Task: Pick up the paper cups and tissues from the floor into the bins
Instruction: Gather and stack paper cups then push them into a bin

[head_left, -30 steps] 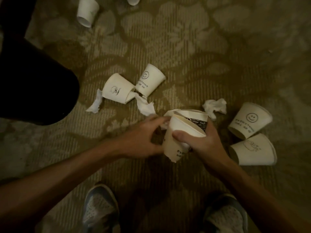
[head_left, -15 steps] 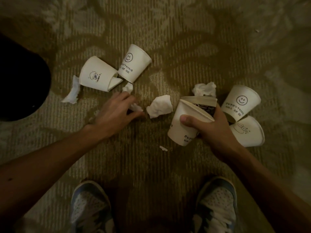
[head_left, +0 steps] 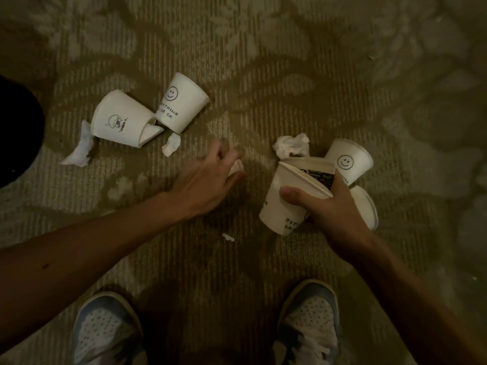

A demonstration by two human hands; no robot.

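Left hand [head_left: 210, 177]: shifted right since half a second ago, fingers [head_left: 221, 154] curled round crumpled tissue [head_left: 237, 167] | right hand [head_left: 332, 217]: clamped on nested cups [head_left: 284, 204] (unchanged) | task: one tissue probably secured; loose cups [head_left: 181, 101], tissues [head_left: 79, 150] remaining on floor [head_left: 263, 75]

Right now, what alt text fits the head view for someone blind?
A person's right hand holds stacked cups while the left hand grips a tissue above patterned carpet. Around them lie loose cups and loose tissues.
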